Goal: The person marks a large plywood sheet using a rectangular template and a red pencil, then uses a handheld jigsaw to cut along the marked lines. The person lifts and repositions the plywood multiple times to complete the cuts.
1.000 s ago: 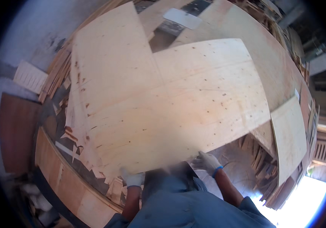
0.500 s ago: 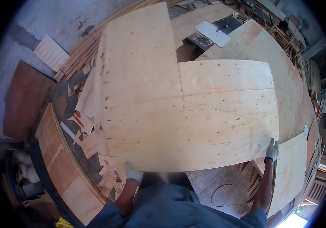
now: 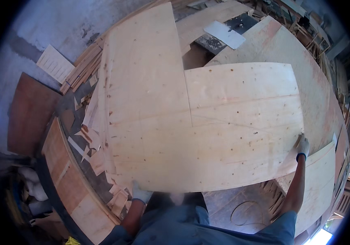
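A large pale plywood sheet (image 3: 154,139) spreads before me, dotted with small dark knots. A straight cut line runs down its middle, and its far right part is stepped back. My left hand (image 3: 142,192), in a pale glove, grips the near left edge close to my waist, its fingers partly hidden by the board. At the right edge my right hand (image 3: 303,147), also gloved with a blue cuff, is closed round the board's side. Thin pencil-like lines cross the sheet's right half.
Under and behind it lies another big worn panel (image 3: 265,49), with a small white board (image 3: 225,34) at the far side. Wood scraps (image 3: 120,198) litter the left floor beside a long curved panel (image 3: 77,183). A brown board (image 3: 32,114) leans on the wall; a thin loop (image 3: 246,212) lies on the floor.
The plywood sheet has shifted a little toward me, its right side swinging slightly outward. My right hand has moved right and a bit farther away, keeping hold of the edge.
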### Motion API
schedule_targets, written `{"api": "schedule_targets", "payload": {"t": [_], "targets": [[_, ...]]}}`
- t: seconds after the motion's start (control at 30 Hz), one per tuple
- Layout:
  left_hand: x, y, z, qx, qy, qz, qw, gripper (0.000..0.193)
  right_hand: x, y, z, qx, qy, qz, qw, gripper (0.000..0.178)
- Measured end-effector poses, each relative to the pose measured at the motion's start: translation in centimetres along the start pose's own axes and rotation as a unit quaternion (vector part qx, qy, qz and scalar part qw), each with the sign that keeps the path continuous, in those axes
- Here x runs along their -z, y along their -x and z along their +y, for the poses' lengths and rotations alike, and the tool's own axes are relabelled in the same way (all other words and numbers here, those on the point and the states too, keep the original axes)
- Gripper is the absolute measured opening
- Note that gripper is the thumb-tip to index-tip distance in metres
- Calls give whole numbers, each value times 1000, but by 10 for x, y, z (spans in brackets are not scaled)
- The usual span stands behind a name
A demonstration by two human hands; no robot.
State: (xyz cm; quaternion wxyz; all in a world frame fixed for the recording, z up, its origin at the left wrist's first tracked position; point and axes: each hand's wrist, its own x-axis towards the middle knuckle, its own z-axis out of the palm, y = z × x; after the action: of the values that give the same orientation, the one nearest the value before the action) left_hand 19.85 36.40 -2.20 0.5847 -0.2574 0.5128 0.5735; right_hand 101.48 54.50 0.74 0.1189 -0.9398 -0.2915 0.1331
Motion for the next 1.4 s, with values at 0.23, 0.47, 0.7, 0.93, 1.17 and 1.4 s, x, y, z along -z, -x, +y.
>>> {"api": "schedule_targets", "payload": {"t": [0.23,0.47,0.7,0.93,1.17,1.4], "targets": [[19,-24,13,-17,-32,-10,999,75,39,-36,30,-54,-108,-164,979,69],[21,-53,42,-41,-137,81,986,72,100,-71,81,43,-317,-284,904,65],[7,-54,51,-54,-151,46,986,69,128,21,7,203,-61,79,974,50],[53,-123,115,-82,-220,-70,970,67,270,248,-109,140,-80,159,974,44],[16,-167,158,-58,-276,-92,955,66,290,347,-212,96,-132,205,965,44],[-32,-205,193,-46,-327,-104,938,65,279,395,-257,48,-130,224,965,44]]}}
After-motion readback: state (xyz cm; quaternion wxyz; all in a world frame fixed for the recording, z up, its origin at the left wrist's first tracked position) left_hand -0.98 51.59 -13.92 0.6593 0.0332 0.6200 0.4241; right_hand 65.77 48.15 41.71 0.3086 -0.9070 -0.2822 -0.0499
